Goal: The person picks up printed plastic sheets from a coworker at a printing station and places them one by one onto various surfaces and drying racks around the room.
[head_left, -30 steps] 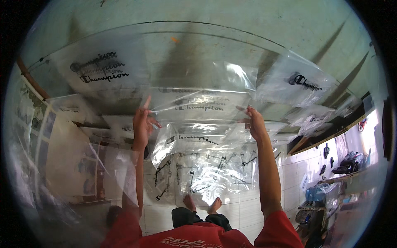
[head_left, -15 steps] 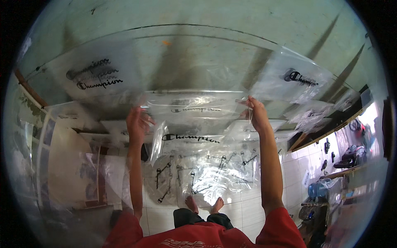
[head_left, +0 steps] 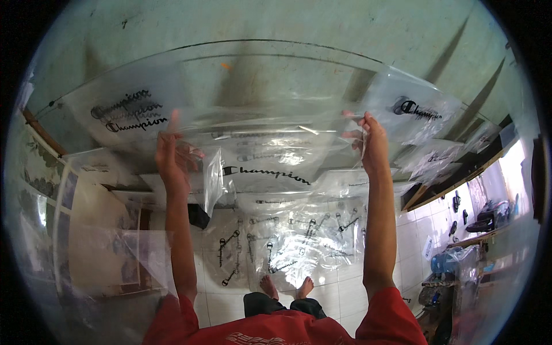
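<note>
In front of me a clear plastic bag [head_left: 270, 155] with black lettering hangs in glossy folds. My left hand [head_left: 172, 160] is raised at its left side, index finger stretched upward and the other fingers apart, seen partly through the film. On the opposite side my right hand [head_left: 374, 144] has thumb and fingers at the upper right edge of the film and appears to pinch it. Reflections blur the exact contact at both hands. Behind the bag, a dark line [head_left: 276, 40] runs across a pale green wall.
Similar printed bags hang at the left [head_left: 129, 109] and right [head_left: 422, 106]. More clear film [head_left: 287, 241] with black print shows low, above my feet and the white tiled floor [head_left: 345, 293]. A blue container [head_left: 444, 261] stands at the lower right, with a wooden beam [head_left: 420, 198] above it.
Both hands have risen and spread apart, the left one moving left and the right one slightly right. The film between them has lifted, and the left index finger has straightened.
</note>
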### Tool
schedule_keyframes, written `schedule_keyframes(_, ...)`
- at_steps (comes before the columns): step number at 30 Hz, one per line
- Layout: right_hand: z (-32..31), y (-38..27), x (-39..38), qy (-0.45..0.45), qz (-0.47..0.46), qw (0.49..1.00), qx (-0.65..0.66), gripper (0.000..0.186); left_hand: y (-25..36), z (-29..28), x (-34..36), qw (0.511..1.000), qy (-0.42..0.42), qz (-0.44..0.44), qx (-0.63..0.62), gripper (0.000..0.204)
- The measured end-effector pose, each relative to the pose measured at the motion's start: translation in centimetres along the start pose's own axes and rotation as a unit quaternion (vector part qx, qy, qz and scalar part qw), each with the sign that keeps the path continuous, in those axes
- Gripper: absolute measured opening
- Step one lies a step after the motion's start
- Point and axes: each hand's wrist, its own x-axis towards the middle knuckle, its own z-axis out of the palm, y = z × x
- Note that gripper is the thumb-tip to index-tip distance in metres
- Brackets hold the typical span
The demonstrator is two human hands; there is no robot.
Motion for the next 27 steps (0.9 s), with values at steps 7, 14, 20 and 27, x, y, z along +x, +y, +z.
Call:
schedule_keyframes(7, 0.5, -1.2, 2.4, 0.004, -0.058, 0.998, 0.0, 0.028, -0.1, 1.6, 2.4, 0.993, 0.098, -0.006, 0.061, 0.031)
schedule_keyframes(14, 0.7, -1.1, 5.9, 0.015, -0.051, 0.998, -0.029, 0.029, -0.5, 4.9, 5.3, 0.99, 0.02, 0.011, 0.14, 0.032)
schedule_keyframes(20, 1.7, -2.1, 7.6, 0.026, -0.093, 0.995, -0.026, 0.03, 1.1, 5.8, 6.9, 0.992, 0.012, 0.04, 0.121, 0.036)
schedule_keyframes(27, 3.4, -2.2, 8.9, 0.06, -0.132, 0.989, -0.03, 0.033, 0.0, 5.7, 7.8, 0.993, 0.013, 0.11, 0.041, 0.024)
